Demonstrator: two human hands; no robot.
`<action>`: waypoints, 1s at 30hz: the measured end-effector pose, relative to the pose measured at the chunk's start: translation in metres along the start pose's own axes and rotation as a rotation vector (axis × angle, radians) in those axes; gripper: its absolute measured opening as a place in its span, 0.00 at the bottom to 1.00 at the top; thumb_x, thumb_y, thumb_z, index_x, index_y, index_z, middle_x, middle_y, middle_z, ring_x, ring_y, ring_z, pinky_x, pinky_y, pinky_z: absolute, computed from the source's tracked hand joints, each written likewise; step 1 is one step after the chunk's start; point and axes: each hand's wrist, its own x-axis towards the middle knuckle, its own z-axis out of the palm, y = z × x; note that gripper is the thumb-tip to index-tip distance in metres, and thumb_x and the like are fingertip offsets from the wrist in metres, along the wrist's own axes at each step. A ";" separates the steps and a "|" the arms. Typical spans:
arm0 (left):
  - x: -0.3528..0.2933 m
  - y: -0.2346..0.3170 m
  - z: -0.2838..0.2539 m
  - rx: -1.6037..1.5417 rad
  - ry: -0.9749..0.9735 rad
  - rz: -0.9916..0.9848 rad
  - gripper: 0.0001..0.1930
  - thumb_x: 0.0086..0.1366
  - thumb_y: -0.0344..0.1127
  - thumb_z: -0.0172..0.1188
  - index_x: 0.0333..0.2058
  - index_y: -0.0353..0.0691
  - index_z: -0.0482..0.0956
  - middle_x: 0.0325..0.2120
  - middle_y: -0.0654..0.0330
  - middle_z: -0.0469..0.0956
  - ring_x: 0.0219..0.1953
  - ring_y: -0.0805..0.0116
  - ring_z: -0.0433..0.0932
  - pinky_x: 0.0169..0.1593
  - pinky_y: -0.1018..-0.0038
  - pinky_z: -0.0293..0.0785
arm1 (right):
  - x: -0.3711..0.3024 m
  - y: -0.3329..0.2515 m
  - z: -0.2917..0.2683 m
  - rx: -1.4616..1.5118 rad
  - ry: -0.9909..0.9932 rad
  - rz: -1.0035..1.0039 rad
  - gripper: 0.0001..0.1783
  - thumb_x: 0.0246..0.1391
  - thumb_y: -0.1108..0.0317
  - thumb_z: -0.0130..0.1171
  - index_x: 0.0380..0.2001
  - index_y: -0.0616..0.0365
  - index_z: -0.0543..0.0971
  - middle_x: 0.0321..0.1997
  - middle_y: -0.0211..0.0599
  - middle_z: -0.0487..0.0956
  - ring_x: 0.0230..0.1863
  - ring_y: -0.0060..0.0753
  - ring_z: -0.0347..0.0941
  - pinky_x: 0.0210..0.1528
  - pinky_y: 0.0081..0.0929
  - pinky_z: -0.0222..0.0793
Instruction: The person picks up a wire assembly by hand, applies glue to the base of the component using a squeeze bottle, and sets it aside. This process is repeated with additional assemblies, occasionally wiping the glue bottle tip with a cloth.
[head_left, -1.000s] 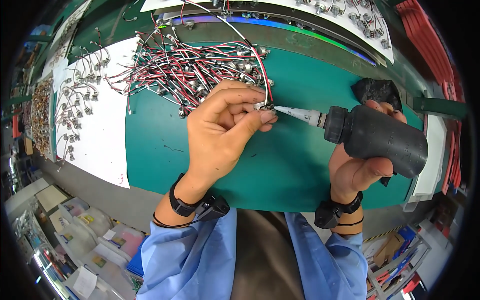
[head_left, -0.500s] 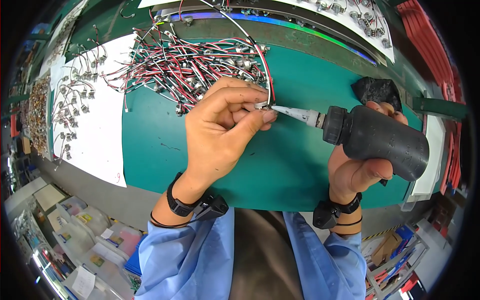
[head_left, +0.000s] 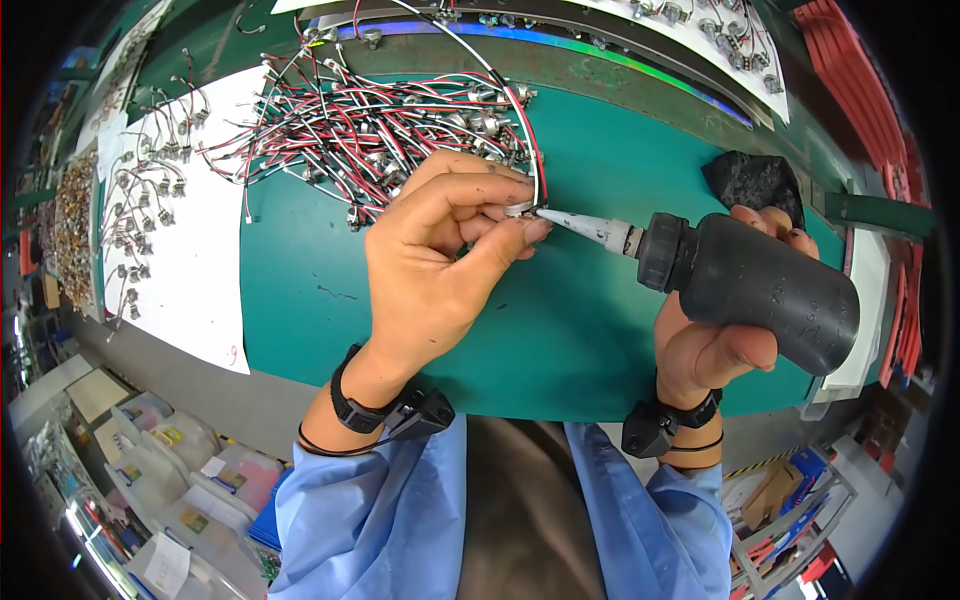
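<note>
The right hand (head_left: 715,345) is wrapping its grip tightly round a matte black plastic squeeze bottle (head_left: 760,285), lying nearly level above the green desk (head_left: 590,330). Its long axis is running from four o'clock to ten o'clock, and the pale tapered nozzle (head_left: 585,227) is pointing toward ten o'clock. The left hand (head_left: 435,270) is pinching a small silvery metal part (head_left: 520,209) between thumb and fingertips, right at the nozzle tip. A tangle of red, black and white wires (head_left: 390,125) is lying just beyond, at twelve o'clock.
</note>
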 end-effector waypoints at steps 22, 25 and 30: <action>0.002 -0.009 -0.002 0.486 0.029 0.408 0.12 0.43 0.13 0.54 0.30 0.30 0.72 0.32 0.54 0.68 0.29 0.72 0.70 0.27 0.83 0.69 | -0.001 0.003 -0.005 -0.070 -0.031 -0.081 0.47 0.35 0.32 0.50 0.50 0.59 0.58 0.44 0.39 0.65 0.48 0.35 0.62 0.51 0.30 0.57; 0.003 -0.011 0.001 0.446 0.114 0.450 0.11 0.40 0.15 0.58 0.26 0.32 0.75 0.27 0.56 0.71 0.23 0.74 0.70 0.22 0.83 0.67 | -0.002 -0.001 -0.001 -0.113 0.010 -0.023 0.47 0.35 0.33 0.51 0.50 0.59 0.58 0.45 0.39 0.64 0.48 0.35 0.63 0.51 0.31 0.57; 0.001 -0.007 0.002 0.416 0.117 0.360 0.11 0.40 0.15 0.58 0.26 0.32 0.75 0.26 0.56 0.72 0.24 0.73 0.71 0.24 0.82 0.69 | 0.000 -0.008 0.004 -0.174 0.088 0.087 0.47 0.35 0.33 0.51 0.50 0.59 0.58 0.45 0.40 0.64 0.48 0.35 0.63 0.50 0.30 0.58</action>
